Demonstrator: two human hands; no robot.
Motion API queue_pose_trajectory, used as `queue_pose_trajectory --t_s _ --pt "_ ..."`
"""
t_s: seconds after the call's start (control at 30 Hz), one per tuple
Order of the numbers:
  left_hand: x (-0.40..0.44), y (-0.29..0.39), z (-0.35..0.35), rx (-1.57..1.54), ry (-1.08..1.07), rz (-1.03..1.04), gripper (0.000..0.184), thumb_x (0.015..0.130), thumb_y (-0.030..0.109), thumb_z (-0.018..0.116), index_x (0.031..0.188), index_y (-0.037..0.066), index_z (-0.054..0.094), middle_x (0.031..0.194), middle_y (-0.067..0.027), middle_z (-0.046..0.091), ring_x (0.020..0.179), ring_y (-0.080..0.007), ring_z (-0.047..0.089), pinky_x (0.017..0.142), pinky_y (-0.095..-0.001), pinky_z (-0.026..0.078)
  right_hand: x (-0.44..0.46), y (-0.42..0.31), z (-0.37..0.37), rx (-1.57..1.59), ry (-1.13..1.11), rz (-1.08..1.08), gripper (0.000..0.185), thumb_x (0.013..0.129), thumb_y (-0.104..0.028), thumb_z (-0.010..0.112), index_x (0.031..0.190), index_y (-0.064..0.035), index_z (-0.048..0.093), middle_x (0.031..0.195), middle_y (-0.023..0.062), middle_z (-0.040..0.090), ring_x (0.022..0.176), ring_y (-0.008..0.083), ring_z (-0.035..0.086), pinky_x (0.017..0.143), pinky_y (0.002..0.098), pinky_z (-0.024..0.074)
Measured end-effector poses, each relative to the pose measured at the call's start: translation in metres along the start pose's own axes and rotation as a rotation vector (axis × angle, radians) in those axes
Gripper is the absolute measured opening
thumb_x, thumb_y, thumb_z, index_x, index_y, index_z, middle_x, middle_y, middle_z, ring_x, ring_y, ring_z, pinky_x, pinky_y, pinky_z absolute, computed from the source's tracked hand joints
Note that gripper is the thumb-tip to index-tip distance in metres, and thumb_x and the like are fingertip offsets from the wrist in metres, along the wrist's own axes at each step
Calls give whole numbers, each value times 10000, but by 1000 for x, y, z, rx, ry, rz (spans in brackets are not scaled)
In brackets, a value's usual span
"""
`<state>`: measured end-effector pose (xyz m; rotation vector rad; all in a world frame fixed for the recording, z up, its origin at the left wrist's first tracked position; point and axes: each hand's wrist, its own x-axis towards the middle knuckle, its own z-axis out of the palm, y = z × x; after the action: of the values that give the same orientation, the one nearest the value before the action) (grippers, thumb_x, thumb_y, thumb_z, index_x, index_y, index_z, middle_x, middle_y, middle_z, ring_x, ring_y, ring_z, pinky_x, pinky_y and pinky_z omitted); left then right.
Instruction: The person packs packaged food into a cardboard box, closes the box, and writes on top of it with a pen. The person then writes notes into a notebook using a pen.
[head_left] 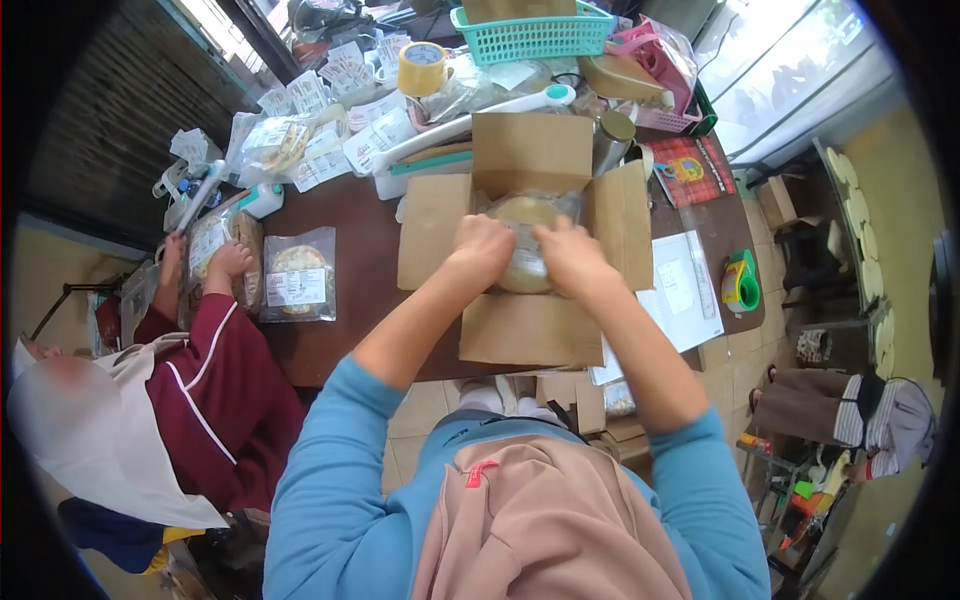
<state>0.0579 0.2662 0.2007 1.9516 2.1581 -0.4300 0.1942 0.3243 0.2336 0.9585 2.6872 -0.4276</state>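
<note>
At the frame's centre, a plastic-wrapped round packet point(529, 256) lay in an open cardboard box point(531, 332), between the left hand point(485, 246) and right hand point(572, 256), both equally near, fingers curled at its edges, any grip hidden from view.

Brown tabletop point(365, 255) leaves room for a hand between the bagged flatbread point(299, 275) at left and the open cardboard box point(530, 328), whose flaps point(433, 235) spread on all four sides, while a long white bar point(440, 135) obstructs the far side.
</note>
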Motion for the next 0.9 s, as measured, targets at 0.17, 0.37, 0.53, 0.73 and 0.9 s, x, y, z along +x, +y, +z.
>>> queue_pose_trajectory --t_s 0.17,0.37,0.53,0.73,0.9 --pt "0 -2 -21 39 166 -22 165 724 213 684 842 98 689 920 -71 675 919 -246 603 723 -362 488 9 11 26 -68 165 -117 463 754 -99 622 1200 -86 497 1252 211 461 1118 393 482 924 468 421" --pt "-65 -87 38 -311 818 -579 417 780 262 673 1082 3 547 820 -120 640 884 -266 624 709 -365 515 -78 63 -24 318 1048 114 415 739 -119 639 1136 -47 546 1182 208 530 1076 347 535 928 445 420" --pt "-128 -27 -45 -1137 469 -404 213 835 113 613 990 -30 580 806 -127 651 667 -214 637 647 -289 514 -90 50 -24 589 456 31 344 781 -123 613 1100 -7 556 835 177 671 692 368 649 652 396 535" --pt "-121 26 5 -606 504 -126 387 919 319 478 1224 89 543 1318 -259 423 1221 -384 414 1004 -437 346 -56 36 49 -110 488 -524 400 877 -400 521 1111 -89 613 1028 161 644 918 318 640 781 380 505" --pt "-113 51 33 -397 384 -53 422 918 357 472 1257 110 525 1389 -251 347 1325 -366 290 1082 -487 216 18 45 -23 545 115 -236 387 886 -397 534 1080 -78 633 1256 115 550 1089 328 557 904 352 446"
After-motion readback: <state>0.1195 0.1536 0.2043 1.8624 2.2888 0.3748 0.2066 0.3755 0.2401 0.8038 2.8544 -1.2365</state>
